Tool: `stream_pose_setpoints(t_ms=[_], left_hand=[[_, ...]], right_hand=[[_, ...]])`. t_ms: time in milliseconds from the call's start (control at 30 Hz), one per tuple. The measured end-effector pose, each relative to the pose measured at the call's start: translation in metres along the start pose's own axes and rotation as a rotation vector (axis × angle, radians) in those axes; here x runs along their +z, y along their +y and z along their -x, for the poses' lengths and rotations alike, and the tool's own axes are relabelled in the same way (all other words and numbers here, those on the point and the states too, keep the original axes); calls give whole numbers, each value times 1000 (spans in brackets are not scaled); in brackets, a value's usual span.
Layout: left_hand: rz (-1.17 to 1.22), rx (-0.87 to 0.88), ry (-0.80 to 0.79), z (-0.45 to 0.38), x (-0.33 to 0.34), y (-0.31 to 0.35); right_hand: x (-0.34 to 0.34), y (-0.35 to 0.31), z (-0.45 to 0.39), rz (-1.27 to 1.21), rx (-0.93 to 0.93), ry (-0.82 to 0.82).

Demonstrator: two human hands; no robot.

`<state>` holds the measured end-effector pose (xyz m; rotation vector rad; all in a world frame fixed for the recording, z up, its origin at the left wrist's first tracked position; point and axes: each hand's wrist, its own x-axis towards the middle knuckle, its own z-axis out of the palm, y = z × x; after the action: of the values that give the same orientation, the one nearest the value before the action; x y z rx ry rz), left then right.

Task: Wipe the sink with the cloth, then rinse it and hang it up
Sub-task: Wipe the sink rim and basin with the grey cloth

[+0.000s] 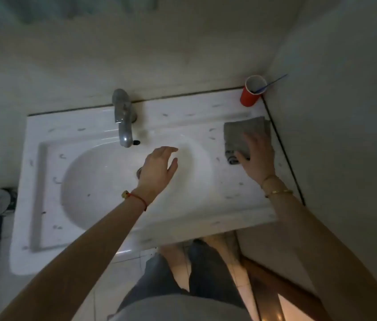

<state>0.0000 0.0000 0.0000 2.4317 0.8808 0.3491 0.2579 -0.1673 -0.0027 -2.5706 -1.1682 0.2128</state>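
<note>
Folded grey cloth (pixel 240 133) lying flat on sink (pixel 71 126) ledge at 3 o'clock, long axis toward wall, right hand (pixel 255 154) pressing flat on it, left hand (pixel 158 169) hovering spread, empty, over basin, faucet (pixel 122 117) at 12, cup (pixel 252 91) in corner.

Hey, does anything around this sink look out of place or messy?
Nothing is spilled or broken. The sink has small dark flecks scattered across its rim and basin, which may be dirt or just a pattern. The cloth lies folded at the right under the right hand, and the cup stands upright.
</note>
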Motion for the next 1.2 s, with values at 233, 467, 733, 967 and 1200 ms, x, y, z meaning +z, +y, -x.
stream_pose_setpoints(t_ms=[233, 467, 733, 967, 1200], left_hand=[[-133, 35, 48, -46, 66, -6], [-194, 136, 59, -68, 111, -7], [-215, 121, 86, -86, 137, -17], [-227, 170, 117, -87, 139, -40], [-192, 192, 132, -87, 140, -47]], right_hand=[[45, 25, -49, 209, 0, -196], [74, 37, -47, 271, -56, 7], [86, 33, -31, 244, -300, -20], [99, 9, -77, 234, -229, -59], [96, 26, -24, 132, -445, -156]])
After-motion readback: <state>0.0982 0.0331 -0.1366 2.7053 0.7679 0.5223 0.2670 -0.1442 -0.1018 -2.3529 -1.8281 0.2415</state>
